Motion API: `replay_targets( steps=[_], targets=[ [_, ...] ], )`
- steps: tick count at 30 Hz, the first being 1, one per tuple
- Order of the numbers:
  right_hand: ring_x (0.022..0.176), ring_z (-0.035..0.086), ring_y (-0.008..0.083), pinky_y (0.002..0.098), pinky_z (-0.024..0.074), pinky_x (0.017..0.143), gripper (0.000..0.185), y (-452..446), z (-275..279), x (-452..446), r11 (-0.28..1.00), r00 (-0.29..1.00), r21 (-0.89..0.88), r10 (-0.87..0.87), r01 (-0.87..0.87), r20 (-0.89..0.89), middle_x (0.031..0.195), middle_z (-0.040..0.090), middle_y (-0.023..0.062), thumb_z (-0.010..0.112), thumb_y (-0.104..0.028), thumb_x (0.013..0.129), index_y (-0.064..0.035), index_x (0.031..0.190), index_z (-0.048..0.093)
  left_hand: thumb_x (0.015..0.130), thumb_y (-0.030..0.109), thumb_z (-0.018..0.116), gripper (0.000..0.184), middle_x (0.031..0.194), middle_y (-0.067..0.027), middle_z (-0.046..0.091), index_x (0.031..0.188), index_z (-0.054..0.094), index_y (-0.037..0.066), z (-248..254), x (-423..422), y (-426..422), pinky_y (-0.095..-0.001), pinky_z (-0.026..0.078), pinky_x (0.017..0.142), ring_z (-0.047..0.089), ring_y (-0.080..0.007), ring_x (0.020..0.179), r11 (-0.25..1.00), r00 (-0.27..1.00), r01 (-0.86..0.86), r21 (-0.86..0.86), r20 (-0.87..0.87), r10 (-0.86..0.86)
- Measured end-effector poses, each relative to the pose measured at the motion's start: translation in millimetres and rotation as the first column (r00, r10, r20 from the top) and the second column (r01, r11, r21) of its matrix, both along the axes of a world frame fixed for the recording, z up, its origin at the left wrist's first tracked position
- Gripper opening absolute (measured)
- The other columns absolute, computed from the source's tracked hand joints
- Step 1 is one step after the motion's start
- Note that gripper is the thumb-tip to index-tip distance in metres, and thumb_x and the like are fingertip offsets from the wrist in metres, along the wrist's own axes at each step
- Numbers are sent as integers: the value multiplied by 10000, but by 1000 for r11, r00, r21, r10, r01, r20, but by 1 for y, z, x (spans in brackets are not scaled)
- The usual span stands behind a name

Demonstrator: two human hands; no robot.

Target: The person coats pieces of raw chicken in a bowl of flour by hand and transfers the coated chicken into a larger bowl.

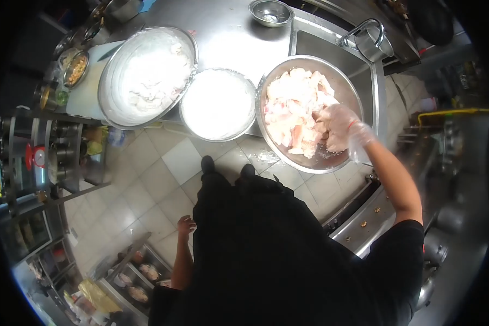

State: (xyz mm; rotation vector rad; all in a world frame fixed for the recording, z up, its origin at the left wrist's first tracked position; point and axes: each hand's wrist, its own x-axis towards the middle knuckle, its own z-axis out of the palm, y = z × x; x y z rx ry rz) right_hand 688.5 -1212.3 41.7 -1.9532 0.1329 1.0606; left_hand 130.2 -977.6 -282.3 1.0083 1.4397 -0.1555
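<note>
A large metal bowl at the right holds pale raw meat pieces. My right hand, in a clear plastic glove, reaches into this bowl and touches the meat at its right side; its fingertips are hidden among the pieces. To the left stands a round container of white powder. Farther left, a big tilted metal bowl holds more pieces coated in white. My left hand is bare and hangs low beside my dark clothing, fingers loosely curled and apart, touching none of the bowls.
The bowls stand along a steel counter with a sink behind the right one. A small metal bowl and a metal pot are at the back. A cutting board lies left. Open trays stand lower left.
</note>
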Motion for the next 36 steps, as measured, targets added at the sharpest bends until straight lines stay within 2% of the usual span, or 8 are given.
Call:
replay_targets(
  steps=[1,5,8,19,22,24,28,36],
  targets=[
    [703,571,146,296,469,628,159,2,17,4,959,960,-46,281,-279,23,856,593,66,518,16,776,21,926,571,790,117,490,232,766,-59,589,1012,545,77,-7,-4,4,-266,435,515,557,-145,602,1000,1000,18,-9,6,-18],
    [731,579,144,275,475,591,204,-25,-10,57,883,853,-394,396,-254,339,885,595,93,590,-54,763,13,952,557,791,127,498,243,782,-71,593,1020,549,62,-27,-5,30,-278,450,535,563,-150,628,994,993,108,-17,57,-107],
    [766,572,158,260,477,655,283,-9,12,57,935,998,352,36,-49,42,891,585,84,549,22,741,-19,1020,535,792,134,504,253,794,-80,596,1027,552,51,-45,5,71,-287,461,549,568,-154,647,986,973,167,29,156,-170],
    [826,586,165,275,477,742,326,187,-34,-31,637,869,675,495,-372,11,957,593,114,655,-190,719,-15,975,554,778,143,519,260,770,-68,593,1032,535,90,-26,62,243,-271,427,538,569,-150,637,957,950,287,35,119,-289],
    [970,546,192,319,438,855,438,228,-28,-68,794,762,23,573,-607,302,1062,573,89,651,-141,727,-50,1131,510,773,136,525,261,745,-71,600,1027,524,75,-14,58,272,-265,433,510,575,-153,602,954,950,296,46,90,-299],
    [1005,526,189,305,415,877,473,230,-28,-72,554,163,-458,742,-695,650,1114,555,85,636,-137,728,-51,1169,485,770,133,530,259,741,-69,599,1023,523,77,-18,49,281,-265,428,501,574,-149,597,964,962,264,39,62,-266],
    [1109,461,170,282,374,929,492,220,-35,-73,737,578,-342,672,-583,462,1162,522,92,626,-103,730,-49,1191,466,774,163,536,277,759,-63,598,1044,515,100,-42,10,272,-279,421,527,572,-155,615,980,979,194,-36,74,-191],
    [1030,515,202,297,431,854,552,233,-60,-72,871,829,212,307,-443,467,1133,522,114,663,-119,718,-27,1210,431,799,136,540,241,751,-65,599,1034,526,83,-51,-7,244,-274,448,494,573,-144,580,949,951,304,-88,91,-297]
  ],
)
